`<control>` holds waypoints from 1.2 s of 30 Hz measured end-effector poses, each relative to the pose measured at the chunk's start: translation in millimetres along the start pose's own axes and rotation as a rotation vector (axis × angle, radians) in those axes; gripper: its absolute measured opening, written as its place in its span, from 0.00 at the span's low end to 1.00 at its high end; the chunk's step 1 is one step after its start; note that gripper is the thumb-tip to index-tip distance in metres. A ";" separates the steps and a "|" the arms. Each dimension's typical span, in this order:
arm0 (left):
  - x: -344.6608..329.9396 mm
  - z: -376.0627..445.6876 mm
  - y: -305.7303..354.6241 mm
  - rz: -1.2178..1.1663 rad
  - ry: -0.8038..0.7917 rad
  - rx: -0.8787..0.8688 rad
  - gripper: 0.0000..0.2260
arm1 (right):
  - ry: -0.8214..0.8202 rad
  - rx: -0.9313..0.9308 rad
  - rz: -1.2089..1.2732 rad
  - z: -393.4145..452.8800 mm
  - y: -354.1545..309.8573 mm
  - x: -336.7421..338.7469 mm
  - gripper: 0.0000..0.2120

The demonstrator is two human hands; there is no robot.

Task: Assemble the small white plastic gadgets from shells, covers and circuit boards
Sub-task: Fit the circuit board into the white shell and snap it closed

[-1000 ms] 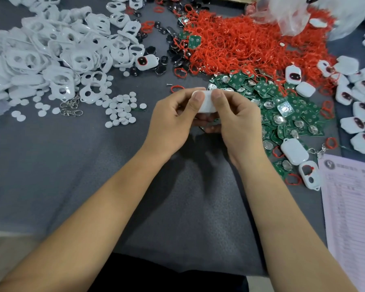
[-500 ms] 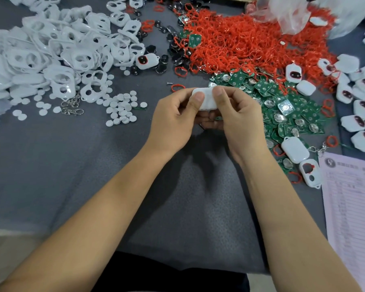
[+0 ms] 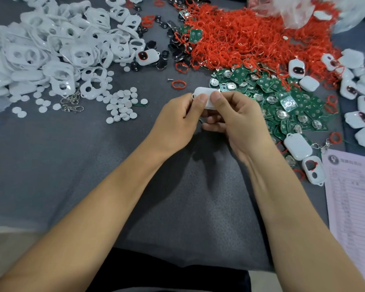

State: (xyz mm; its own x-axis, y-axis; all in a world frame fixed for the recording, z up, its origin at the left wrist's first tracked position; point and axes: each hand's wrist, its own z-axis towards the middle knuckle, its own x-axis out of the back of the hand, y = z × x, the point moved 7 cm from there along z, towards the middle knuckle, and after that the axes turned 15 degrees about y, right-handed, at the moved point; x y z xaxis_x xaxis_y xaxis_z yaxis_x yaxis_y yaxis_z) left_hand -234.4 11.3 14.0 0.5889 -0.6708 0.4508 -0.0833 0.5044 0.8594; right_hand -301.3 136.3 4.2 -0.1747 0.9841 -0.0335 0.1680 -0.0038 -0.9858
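Left hand (image 3: 177, 121) and right hand (image 3: 236, 121) both pinch one white gadget (image 3: 204, 95) above the grey mat (image 3: 93, 165), thumbs pressed on its top face, fingers curled beneath. Gadget sits centre, just near of the green boards (image 3: 282, 98). Risk: uneven thumb pressure could leave the seam half-snapped or skew the board inside; seam hidden, cannot confirm closure. Slipping would drop it among loose parts.
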 end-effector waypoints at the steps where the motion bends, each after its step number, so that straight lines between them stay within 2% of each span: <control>1: -0.3 -0.3 0.6 0.005 0.007 -0.007 0.18 | 0.009 -0.017 0.013 0.0 1.6 -0.4 0.07; 6: -0.9 -1.3 -1.0 -0.104 -0.010 0.051 0.16 | 0.022 -0.042 0.060 0.0 0.3 -0.7 0.08; 10: 0.7 0.3 -5.3 -0.196 -0.006 0.171 0.22 | -0.008 -0.054 0.084 -3.6 -0.1 -2.7 0.07; 15: 4.4 -2.9 5.0 -0.174 0.085 0.067 0.12 | -0.020 0.067 0.041 -0.9 -11.3 5.5 0.03; 17: 8.3 -1.8 7.0 -0.226 0.129 0.045 0.11 | -0.032 0.110 -0.006 -1.9 -14.8 6.5 0.02; 23: 9.7 2.3 1.6 -0.388 0.138 0.079 0.10 | -0.012 0.012 0.128 -5.8 -11.7 2.7 0.05; 27: 15.1 1.7 8.0 -0.247 0.203 -0.048 0.10 | 0.009 -0.029 0.231 -8.4 -8.1 -1.3 0.05; 30: 22.1 2.1 17.4 -0.133 0.270 -0.194 0.09 | -0.039 -0.080 0.303 -9.2 -8.8 -6.9 0.04; 33: 18.3 3.4 18.3 -0.164 0.202 -0.226 0.10 | -0.115 -0.183 0.348 -9.8 -7.3 -10.7 0.07; 36: 12.1 3.4 14.6 -0.259 0.098 -0.160 0.14 | -0.085 -0.205 0.332 -6.9 -4.8 -4.1 0.09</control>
State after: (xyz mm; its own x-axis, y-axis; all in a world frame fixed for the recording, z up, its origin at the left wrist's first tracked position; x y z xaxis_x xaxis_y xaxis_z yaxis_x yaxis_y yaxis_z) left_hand -231.2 8.6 32.8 0.6494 -0.7364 0.1899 0.2023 0.4080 0.8903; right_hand -294.7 133.5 10.2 -0.1565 0.9170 -0.3669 0.4179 -0.2751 -0.8658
